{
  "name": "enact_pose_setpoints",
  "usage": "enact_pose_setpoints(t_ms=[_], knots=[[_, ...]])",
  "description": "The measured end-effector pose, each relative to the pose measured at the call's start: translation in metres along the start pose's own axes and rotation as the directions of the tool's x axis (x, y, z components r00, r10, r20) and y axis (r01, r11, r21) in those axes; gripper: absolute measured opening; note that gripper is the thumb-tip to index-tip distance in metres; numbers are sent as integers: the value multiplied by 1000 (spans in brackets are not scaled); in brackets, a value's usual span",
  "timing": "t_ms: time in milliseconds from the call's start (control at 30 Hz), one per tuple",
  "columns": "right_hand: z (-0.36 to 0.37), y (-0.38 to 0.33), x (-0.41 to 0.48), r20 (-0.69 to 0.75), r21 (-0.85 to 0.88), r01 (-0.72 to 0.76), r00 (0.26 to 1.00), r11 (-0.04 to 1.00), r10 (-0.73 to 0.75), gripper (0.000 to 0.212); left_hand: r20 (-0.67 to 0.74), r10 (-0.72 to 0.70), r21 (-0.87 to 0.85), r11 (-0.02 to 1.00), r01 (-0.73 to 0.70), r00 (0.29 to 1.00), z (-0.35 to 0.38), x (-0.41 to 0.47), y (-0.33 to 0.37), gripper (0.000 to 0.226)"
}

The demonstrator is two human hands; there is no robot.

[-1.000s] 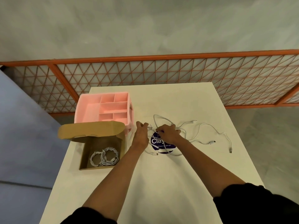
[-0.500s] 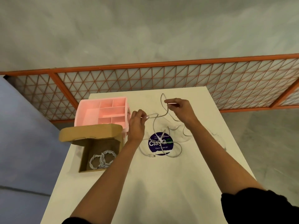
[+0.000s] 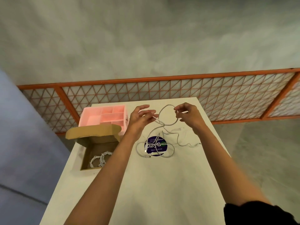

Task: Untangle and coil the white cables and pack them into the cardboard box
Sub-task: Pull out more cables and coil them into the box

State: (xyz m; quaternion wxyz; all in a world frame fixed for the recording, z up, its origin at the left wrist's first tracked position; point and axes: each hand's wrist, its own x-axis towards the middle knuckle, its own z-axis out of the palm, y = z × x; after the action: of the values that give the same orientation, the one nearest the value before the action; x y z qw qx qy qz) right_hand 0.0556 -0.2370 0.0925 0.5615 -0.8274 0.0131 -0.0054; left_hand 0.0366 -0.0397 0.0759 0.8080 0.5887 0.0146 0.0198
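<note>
Both hands are raised above the white table (image 3: 162,184), holding one white cable (image 3: 164,109) that arches in a loop between them. My left hand (image 3: 140,116) pinches one end of it, other fingers spread. My right hand (image 3: 188,113) pinches the loop's other side. The rest of the cable hangs down to a loose tangle of white cables (image 3: 155,150) on the table. An open cardboard box (image 3: 86,153) stands at the table's left edge, with coiled white cables (image 3: 99,159) inside.
A pink compartment organiser (image 3: 103,116) stands behind the box at the back left. A round dark blue sticker (image 3: 155,146) lies under the tangle. An orange lattice railing (image 3: 162,91) runs behind the table. Table edges drop off left and right.
Both hands have lifted from the tangle on the table and risen with a cable. The right hand swung up and right, drawing a loop into the air.
</note>
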Motion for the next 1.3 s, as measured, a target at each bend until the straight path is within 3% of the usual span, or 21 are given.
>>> enact_pose_setpoints(t_ms=[133,200,267,367,500,533,667,800,1000,1300], knots=[[-6,1,-15,-51,-410,-8,999,912,-14,32,170,-108,64,993,98,980,18,-21,12,36],[-4,-4,-17,22,-508,60,998,859,-57,37,215,-178,53,984,171,960,23,-23,15,41],[-2,-7,-18,189,-455,167,978,875,-88,40,255,-222,28,975,222,941,26,-26,18,45],[-2,-8,-27,432,-162,171,898,972,-86,41,315,-228,-27,968,248,921,31,-35,24,47],[-2,-11,-38,512,5,121,852,993,-107,8,292,-201,-27,976,218,935,28,-40,29,43],[-3,-12,-39,508,26,121,854,992,-118,8,260,-188,-29,979,203,947,27,-41,30,40],[-8,-17,-37,433,138,124,885,983,-173,19,167,-187,37,982,184,968,16,-46,28,34],[-12,-29,-35,326,198,149,922,969,-209,23,263,-193,162,975,154,945,5,-51,16,9],[-15,-42,-30,28,262,152,986,953,-165,26,266,-229,266,951,157,937,2,-56,7,31],[-15,-23,-15,-272,142,110,960,984,-68,26,258,-311,190,945,268,915,-5,-60,16,33]])
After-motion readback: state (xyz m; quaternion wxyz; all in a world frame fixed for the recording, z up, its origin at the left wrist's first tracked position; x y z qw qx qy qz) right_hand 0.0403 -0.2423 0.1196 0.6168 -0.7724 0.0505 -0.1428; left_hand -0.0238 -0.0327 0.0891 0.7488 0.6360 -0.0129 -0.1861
